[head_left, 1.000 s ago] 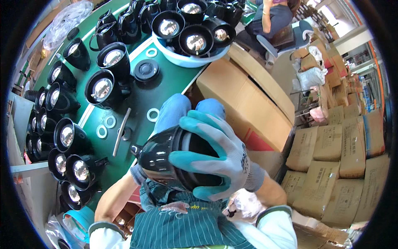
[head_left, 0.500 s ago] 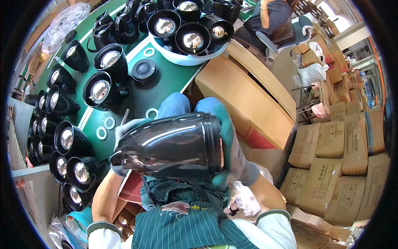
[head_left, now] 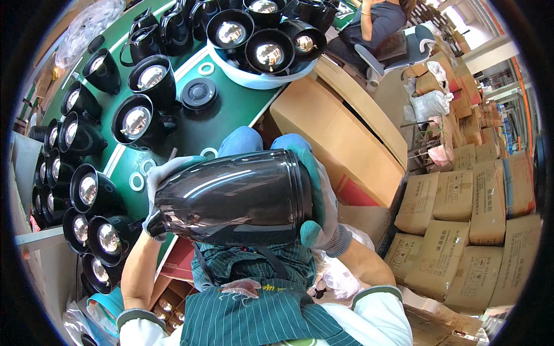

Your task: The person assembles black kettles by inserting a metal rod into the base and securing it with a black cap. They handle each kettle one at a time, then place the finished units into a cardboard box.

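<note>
A glossy black thermos jug (head_left: 231, 199) lies sideways over my lap, its narrow spout end to the left and its wide ringed base to the right. My left hand (head_left: 173, 170), in a grey glove, wraps round the spout end from the far side. At the base end my right hand (head_left: 324, 199), gloved in grey with green fingers, grips the rim, its thumb on the near side. The base's end face is hidden by this hand. White rings (head_left: 137, 181) and a round black lid (head_left: 198, 93) lie on the green table beyond the jug.
Several black jugs with silvery insides (head_left: 136, 122) crowd the green table (head_left: 190, 130) on the left. A pale blue basin (head_left: 254, 79) holds more. A large open carton (head_left: 329, 135) stands right of my knees, stacked cartons (head_left: 438, 248) farther right. Another person (head_left: 378, 26) sits beyond.
The jug has turned slightly, and its base end, partly showing before, is now covered by my right hand. My right thumb has shifted along the rim. My left hand keeps the spout end.
</note>
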Demonstrator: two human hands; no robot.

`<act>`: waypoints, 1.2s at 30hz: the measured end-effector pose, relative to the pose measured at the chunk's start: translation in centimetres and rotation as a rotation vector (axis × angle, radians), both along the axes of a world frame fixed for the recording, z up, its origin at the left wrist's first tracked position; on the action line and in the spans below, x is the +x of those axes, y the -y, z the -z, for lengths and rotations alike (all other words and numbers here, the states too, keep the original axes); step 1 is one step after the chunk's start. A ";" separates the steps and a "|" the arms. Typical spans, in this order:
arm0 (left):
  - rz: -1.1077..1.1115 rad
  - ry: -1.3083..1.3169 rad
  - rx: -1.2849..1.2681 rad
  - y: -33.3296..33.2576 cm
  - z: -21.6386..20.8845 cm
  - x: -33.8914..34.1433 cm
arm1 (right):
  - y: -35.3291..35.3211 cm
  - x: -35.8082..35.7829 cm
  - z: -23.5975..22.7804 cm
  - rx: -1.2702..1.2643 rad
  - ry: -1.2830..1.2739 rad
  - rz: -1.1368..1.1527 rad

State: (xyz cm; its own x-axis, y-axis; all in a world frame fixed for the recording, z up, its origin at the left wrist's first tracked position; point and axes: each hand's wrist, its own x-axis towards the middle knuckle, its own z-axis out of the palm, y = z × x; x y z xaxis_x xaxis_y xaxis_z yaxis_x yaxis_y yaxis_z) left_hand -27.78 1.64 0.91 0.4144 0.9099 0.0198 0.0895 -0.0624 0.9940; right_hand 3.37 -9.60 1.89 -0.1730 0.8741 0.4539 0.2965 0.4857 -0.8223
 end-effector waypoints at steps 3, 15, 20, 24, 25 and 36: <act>0.001 0.167 -0.163 0.5 1.1 0.0 | 0.4 0.0 -0.5 0.030 0.045 0.001; 0.274 0.660 -0.735 2.0 12.8 -1.5 | 0.9 0.0 -3.4 0.056 0.293 0.026; -0.067 -0.282 0.498 0.0 2.9 1.1 | -0.7 -2.3 -4.2 -0.448 -0.141 0.160; -0.022 -0.341 1.095 0.3 -1.2 1.3 | -2.9 -0.6 -3.1 -0.729 -0.327 0.147; -0.005 -0.352 1.119 0.5 -1.7 1.3 | -3.4 0.0 -3.0 -0.769 -0.260 0.169; -0.128 -0.020 0.283 0.5 4.4 1.1 | -2.4 -2.4 -6.4 -0.209 -0.077 0.218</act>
